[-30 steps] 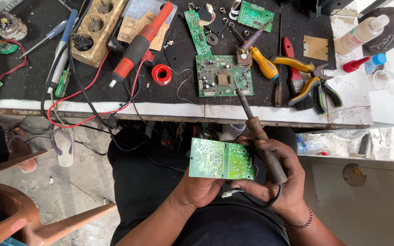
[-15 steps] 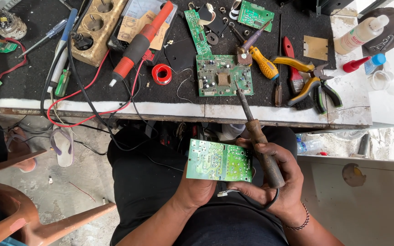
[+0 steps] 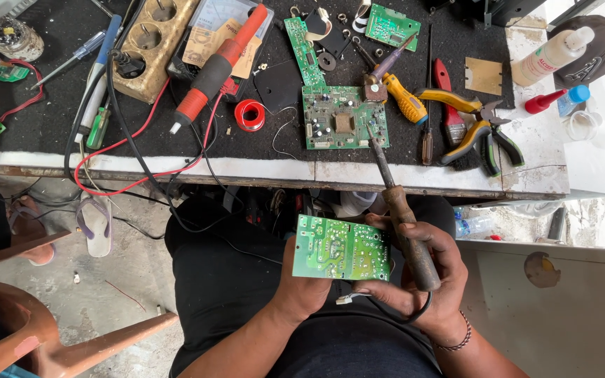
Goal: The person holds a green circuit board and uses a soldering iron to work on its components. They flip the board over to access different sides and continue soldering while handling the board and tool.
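Looks like the look-it-over stage, not the soldering one yet. Got a green circuit board (image 3: 342, 248) held up over the lap, just below the edge of the bench (image 3: 246, 170), trace side facing up and tilted a bit. Gripping it from the lower left corner with the left hand (image 3: 309, 280), thumb on top and fingers curled underneath. Propping the right edge with the fingertips of the right hand (image 3: 428, 280), which is also closed tight around the wooden handle of a soldering iron (image 3: 406, 234). So both hands full, neither one open. Holding that iron pointed away, with its tip way up over a second board (image 3: 343, 117) lying on the bench mat, nowhere near the held board. Can't tell if it's hot. Next move, going by all this: needs the iron swung round so the tip comes down onto a joint, and needs the board steadied by the left hand alone while that happens. Also needs solder within reach, maybe off that red spool (image 3: 249, 115) up on the bench, with no free hand for it right now. Pliers (image 3: 470, 122) parked off to the right, untouched.
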